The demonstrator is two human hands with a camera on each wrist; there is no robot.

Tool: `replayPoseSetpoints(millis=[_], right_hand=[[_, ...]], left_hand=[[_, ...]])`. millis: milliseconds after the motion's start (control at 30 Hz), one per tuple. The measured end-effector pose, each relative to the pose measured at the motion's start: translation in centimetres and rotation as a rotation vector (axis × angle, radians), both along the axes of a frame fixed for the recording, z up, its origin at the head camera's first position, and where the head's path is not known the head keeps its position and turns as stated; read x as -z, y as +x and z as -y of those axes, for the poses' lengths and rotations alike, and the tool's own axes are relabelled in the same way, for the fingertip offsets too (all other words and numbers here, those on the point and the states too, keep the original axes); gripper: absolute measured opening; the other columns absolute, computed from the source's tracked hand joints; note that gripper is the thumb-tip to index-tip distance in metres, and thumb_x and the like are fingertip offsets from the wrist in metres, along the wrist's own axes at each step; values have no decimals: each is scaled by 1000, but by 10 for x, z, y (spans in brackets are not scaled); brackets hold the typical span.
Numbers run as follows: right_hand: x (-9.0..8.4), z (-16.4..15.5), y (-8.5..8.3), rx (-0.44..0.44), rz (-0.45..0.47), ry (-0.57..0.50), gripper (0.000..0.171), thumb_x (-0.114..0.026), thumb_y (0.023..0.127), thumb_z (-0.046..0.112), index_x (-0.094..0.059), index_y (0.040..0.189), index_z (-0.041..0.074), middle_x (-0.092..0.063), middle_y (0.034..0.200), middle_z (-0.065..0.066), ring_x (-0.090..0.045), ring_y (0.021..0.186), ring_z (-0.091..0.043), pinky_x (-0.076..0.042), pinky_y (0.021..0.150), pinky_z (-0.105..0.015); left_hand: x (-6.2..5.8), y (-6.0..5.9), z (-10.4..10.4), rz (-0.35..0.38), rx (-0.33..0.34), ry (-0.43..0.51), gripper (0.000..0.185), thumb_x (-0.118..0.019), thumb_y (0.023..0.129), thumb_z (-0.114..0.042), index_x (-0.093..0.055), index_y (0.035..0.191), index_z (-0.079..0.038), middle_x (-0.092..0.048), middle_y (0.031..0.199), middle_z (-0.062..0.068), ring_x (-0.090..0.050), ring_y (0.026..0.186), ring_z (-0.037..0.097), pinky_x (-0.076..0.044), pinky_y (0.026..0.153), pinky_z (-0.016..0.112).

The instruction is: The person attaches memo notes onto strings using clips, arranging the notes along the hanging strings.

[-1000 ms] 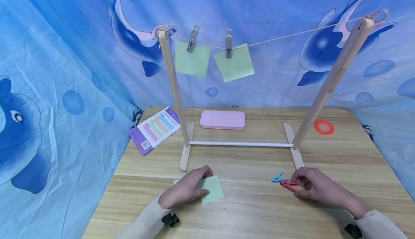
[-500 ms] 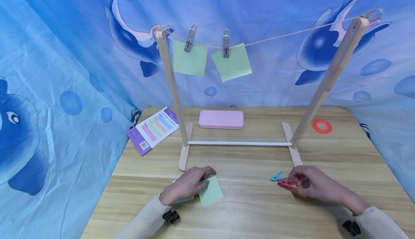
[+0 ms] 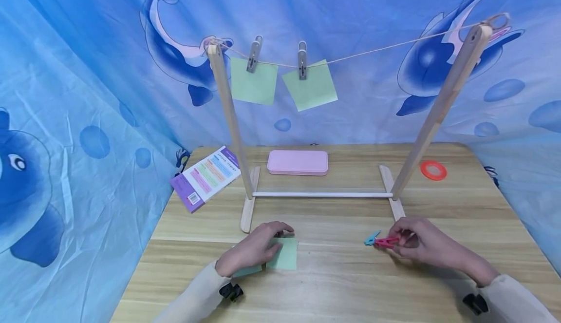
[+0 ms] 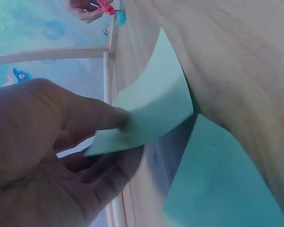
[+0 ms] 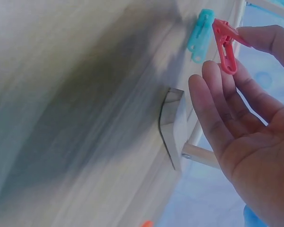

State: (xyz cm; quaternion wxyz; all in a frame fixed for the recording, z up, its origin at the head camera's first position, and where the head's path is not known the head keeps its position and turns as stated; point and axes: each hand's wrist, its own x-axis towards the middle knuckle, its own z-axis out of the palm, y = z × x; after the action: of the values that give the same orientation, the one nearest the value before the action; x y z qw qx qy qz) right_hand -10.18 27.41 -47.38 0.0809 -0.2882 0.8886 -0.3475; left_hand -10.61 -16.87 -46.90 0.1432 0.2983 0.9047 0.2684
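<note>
We see the left hand (image 3: 256, 247) pinching a pale green sheet (image 4: 154, 104) — thumb above, fingers beneath, parted only by the paper — bent and tilted up over the table (image 3: 324, 294). A second green sheet (image 4: 222, 175) lies just beside it. In the right hand (image 3: 427, 245) we find a red clip (image 5: 226, 45), held between thumb and fingertips, which stand apart by the clip alone. A turquoise clip (image 5: 200, 35) (this one on the wood) sits right next to it. Beyond, we have two grey pegs (image 3: 254, 54) fastening hanging sheets (image 3: 253, 83) to a cord (image 3: 372, 50).
</note>
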Motion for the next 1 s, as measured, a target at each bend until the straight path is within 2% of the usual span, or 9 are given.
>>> replayPoseSetpoints(millis=[167, 300, 433, 700, 867, 1000], right_hand=[[-3, 3, -2, 1, -98, -22, 26, -83, 76, 14, -66, 92, 24, -65, 83, 12, -61, 72, -1, -55, 62, -20], [-5, 3, -3, 4, -119, -23, 26, -83, 75, 12, -66, 93, 22, -64, 84, 11, -61, 72, 0, -55, 62, -20], [-8, 3, -4, 16, -107, -14, 25, -82, 76, 12, -67, 93, 22, -64, 84, 11, -60, 73, 0, -56, 62, -21], [-21, 8, -9, -6, -137, -49, 23, -81, 79, 12, -67, 94, 20, -65, 86, 8, -62, 75, 2, -58, 63, -22], [-35, 11, -13, -7, -141, -55, 27, -79, 79, 5, -65, 96, 20, -66, 89, 8, -63, 77, 1, -58, 64, -21], [-47, 12, -18, 18, -126, -46, 30, -78, 78, 3, -65, 99, 19, -67, 91, 6, -65, 80, -2, -58, 63, -21]], left_hand=[[-2, -4, 1, -37, -53, 64, 18, -69, 91, -12, -71, 109, -15, -70, 98, -6, -59, 79, 3, -53, 70, 18], [-4, -5, 1, -38, -77, 111, 6, -74, 89, -18, -72, 94, -17, -66, 83, -10, -51, 64, -2, -48, 57, 15], [-7, -6, 0, -40, -74, 172, 4, -71, 91, -18, -71, 92, -14, -67, 81, -8, -57, 66, -2, -52, 59, 15], [-13, -6, 0, -27, -82, 263, 10, -64, 93, -9, -70, 101, -13, -71, 95, 0, -67, 79, 6, -58, 69, 15], [-14, -10, -3, -22, -121, 325, 17, -63, 95, -7, -69, 108, -15, -72, 101, 0, -70, 87, 13, -59, 76, 17], [-14, -17, -6, -41, -160, 408, 17, -67, 93, -8, -69, 109, -13, -73, 101, 2, -71, 89, 12, -60, 78, 20]])
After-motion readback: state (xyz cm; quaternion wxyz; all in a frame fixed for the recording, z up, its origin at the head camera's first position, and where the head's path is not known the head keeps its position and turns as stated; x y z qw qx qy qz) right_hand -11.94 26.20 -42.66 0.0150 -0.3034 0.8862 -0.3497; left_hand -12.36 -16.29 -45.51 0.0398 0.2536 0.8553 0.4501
